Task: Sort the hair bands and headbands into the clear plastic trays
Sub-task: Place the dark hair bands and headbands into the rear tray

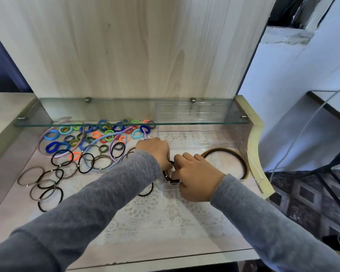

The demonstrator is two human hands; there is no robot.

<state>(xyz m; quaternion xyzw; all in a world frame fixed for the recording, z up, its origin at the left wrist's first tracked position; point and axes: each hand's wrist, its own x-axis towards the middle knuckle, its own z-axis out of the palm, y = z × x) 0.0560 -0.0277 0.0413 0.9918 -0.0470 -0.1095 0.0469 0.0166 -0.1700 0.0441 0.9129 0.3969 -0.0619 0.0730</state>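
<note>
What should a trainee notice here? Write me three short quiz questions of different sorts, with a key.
1. True or false: the brown, gold-edged curved headband lies inside the front clear plastic tray.
2. What do the left hand and right hand grip together? A) dark thin elastic hair ties B) a blue fabric band C) a pink headband
3. Fill in: the bright fabric hair bands lie partly under the ___ shelf.
Key: 1 true; 2 A; 3 glass.
</note>
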